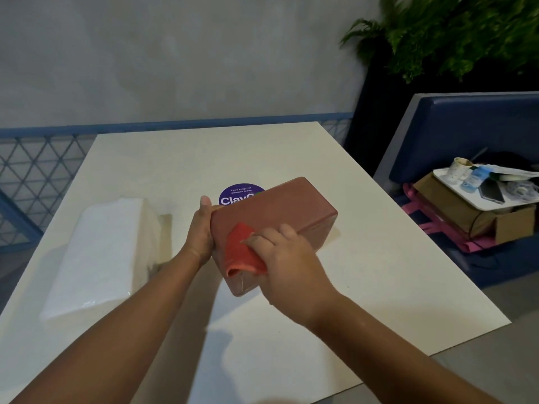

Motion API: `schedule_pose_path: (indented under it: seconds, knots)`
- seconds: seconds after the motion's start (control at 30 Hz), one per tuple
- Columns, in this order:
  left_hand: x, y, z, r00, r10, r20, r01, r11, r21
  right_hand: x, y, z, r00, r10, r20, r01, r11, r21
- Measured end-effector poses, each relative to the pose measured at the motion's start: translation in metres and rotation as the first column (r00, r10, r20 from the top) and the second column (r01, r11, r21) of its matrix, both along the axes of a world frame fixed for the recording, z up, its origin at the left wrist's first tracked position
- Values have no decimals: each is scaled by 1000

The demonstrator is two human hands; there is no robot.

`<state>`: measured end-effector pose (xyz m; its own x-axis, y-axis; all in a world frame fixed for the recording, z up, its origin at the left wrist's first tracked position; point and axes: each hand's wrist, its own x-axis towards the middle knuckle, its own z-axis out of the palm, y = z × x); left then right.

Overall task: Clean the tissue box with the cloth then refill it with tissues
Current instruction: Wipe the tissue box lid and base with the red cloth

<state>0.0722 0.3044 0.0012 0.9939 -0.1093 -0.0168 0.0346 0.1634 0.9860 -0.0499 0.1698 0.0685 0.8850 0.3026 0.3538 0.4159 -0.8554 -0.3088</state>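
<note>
While my left hand (201,231) grips the box (271,225) end, my right hand (287,258) presses the cloth (240,252) on its top.

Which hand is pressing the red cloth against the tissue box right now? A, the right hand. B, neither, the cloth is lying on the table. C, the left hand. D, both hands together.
A: the right hand presses the red cloth onto the near face of the reddish-brown tissue box, while the left hand only grips the box's left end to steady it.
</note>
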Motion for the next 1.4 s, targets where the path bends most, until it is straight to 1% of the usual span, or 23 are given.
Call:
schedule_pose_path:
  seconds: [0.03, 0.07, 0.1, 0.17, 0.2, 0.23, 0.3, 0.33, 0.4, 0.47, 0.5, 0.7, 0.8, 0.83, 0.9, 0.97, 1.0, 1.03, 1.1, 1.13, 1.2, 1.3, 1.4]
  knots:
    - [0, 1, -1, 1000, -19, -4, 19, 1000, 7, -2, -4, 6, 988, 49, -143, -24, 985, 172]
    - [1, 2, -2, 1000, -15, -16, 15, 1000, 0, -3, -9, 14, 944, 128, -305, -6, 929, 371]
    - [1, 1, -2, 1000, -9, -19, 8, 1000, -16, -3, -17, 21, 899, 183, -398, 62, 846, 530]
    - [2, 1, -2, 1000, 0, -2, -1, 1000, -5, 2, -36, 37, 878, 141, -458, 212, 743, 635]
    - [1, 0, -1, 1000, 2, -2, -2, 1000, 0, 9, -47, 42, 897, 42, -439, 270, 736, 621]
    - [1, 0, 0, 1000, 3, -12, -3, 1000, 3, 19, -59, 45, 914, -93, -394, 320, 764, 560]
    - [0, 0, 2, 999, 3, -41, -4, 1000, -24, 46, -76, 41, 898, -342, -277, 423, 846, 325]
    - [0, 1, 2, 999, 0, -51, -2, 999, -34, 58, -79, 37, 871, -428, -242, 477, 854, 206]
    - [2, 0, 1, 999, 2, -51, -3, 1000, -17, 74, -75, 22, 840, -520, -157, 523, 852, -24]
    - [3, 1, 1, 999, 10, -53, -11, 1000, -6, 79, -58, 12, 859, -510, -37, 491, 843, -220]
    - [3, 1, 1, 998, 15, -54, -15, 1000, -8, 77, -49, 12, 879, -477, -6, 459, 848, -264]
    - [1, 0, 0, 1000, 9, -10, -9, 1000, -12, 42, 5, 14, 992, -121, -41, 105, 952, -286]
    - [1, 3, -2, 995, -81, -63, 74, 992, -103, 21, 15, 22, 993, 55, -109, -75, 979, -191]
    - [0, 3, -1, 990, -101, -97, 87, 986, -140, 16, 14, 25, 980, 111, -164, -135, 981, -140]
    - [1, 3, 0, 984, -114, -137, 92, 983, -161, 9, 10, 32, 921, 220, -322, -199, 975, 99]
    - [2, 1, 1, 990, -63, -125, 46, 990, -133, 6, 0, 42, 815, 293, -501, -114, 927, 358]
    - [3, 0, 0, 995, -29, -93, 21, 996, -89, 6, -8, 47, 791, 289, -540, -46, 907, 418]
    - [3, 0, 2, 998, 1, -59, -4, 999, -48, 11, -17, 51, 811, 236, -535, 28, 898, 439]
    - [3, -1, 2, 999, 29, -45, -29, 999, 14, 32, -43, 55, 900, -10, -435, 219, 875, 432]
    - [2, 0, 2, 998, 34, -60, -33, 999, 22, 47, -57, 54, 912, -168, -375, 316, 871, 377]
    - [1, 1, 2, 996, 38, -79, -37, 999, 18, 75, -74, 47, 866, -390, -314, 458, 870, 181]
    - [0, 0, 5, 998, 23, -59, -21, 1000, 23, 95, -68, 28, 835, -472, -285, 492, 870, 2]
    - [2, 0, 3, 998, 32, -45, -30, 999, 43, 89, -33, 19, 918, -367, -152, 358, 930, -84]
